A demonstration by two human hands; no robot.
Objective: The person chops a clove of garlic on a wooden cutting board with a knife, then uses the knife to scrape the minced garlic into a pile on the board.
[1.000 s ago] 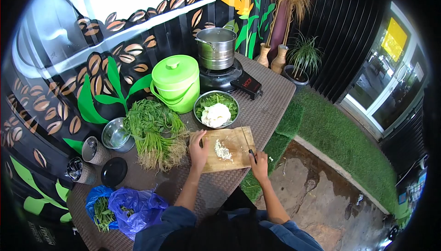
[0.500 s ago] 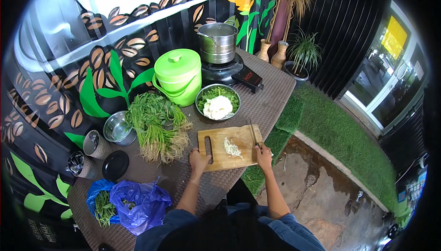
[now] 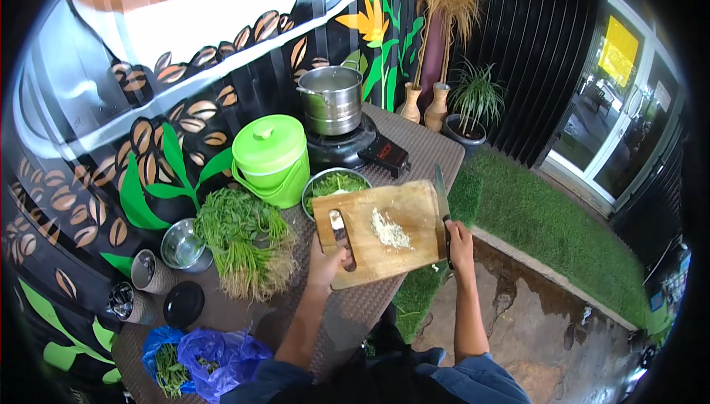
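My left hand [image 3: 324, 263] grips the wooden cutting board [image 3: 370, 265] at its handle slot. The board is raised off the table, and a small heap of finely chopped white pieces [image 3: 390, 230] lies on it. In my right hand [image 3: 460, 247] is a knife [image 3: 441, 191], its blade pointing away from me along the board's right edge. Behind the board, a metal bowl of green leaves [image 3: 336, 183] is partly covered; a bit of its white content shows through the slot.
A lidded green bucket [image 3: 270, 160] and a metal pot [image 3: 330, 101] on a black stove [image 3: 347, 145] stand at the back. Leafy greens with roots [image 3: 244, 241], a metal bowl [image 3: 185, 246], cutlery holders [image 3: 151, 274] and a blue plastic bag [image 3: 222, 363] occupy the left.
Both hands have lifted the cutting board from the table. It now covers part of the bowl of greens. The knife has moved from lying over the board to beside its right edge.
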